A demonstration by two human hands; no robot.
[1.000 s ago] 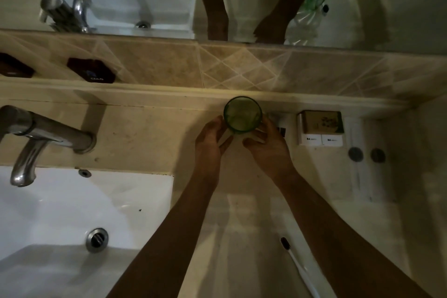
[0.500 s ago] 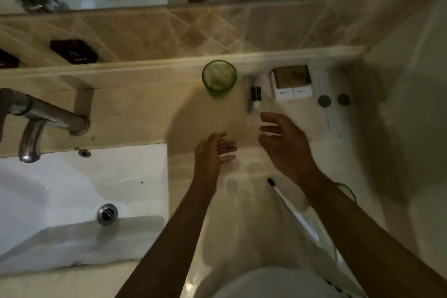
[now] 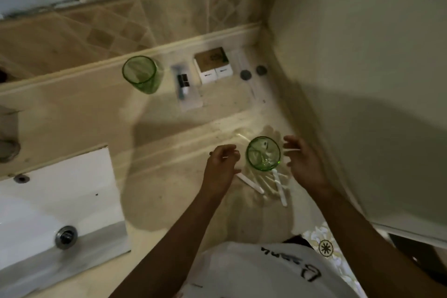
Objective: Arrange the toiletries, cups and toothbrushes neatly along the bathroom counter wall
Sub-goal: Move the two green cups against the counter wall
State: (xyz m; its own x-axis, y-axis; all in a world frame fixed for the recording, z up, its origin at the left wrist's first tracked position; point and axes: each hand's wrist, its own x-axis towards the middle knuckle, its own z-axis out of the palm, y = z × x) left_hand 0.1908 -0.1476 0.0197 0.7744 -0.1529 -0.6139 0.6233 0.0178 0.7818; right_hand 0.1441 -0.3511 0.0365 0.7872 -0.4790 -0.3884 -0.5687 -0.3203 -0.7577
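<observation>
A green glass cup (image 3: 263,153) stands upright on the desk (image 3: 101,113) near its front edge, between the two hands. The left hand (image 3: 221,164) is just beside the cup on its left; its fingers are loosely curled, and although motion blur softens the outline, nothing appears to be in its grip. The right hand (image 3: 303,162) is just beside the cup on its right, fingers spread and relaxed, not touching the glass. White toothbrushes (image 3: 278,184) lie flat on the desk directly in front of the cup, their handles fanned toward the person; the exact count cannot be read through the glass and blur. A second green glass cup (image 3: 141,74) stands upright at the back of the desk, against the ledge of the tiled wall. To its right, in a row along the same wall, lie a clear packet (image 3: 186,86) holding a small dark item, a small box (image 3: 213,64) with a brown top and white front faces, and two dark round caps (image 3: 252,72) close to the corner. The white basin (image 3: 48,201) with its metal drain (image 3: 65,236) occupies the left side of the desk.
</observation>
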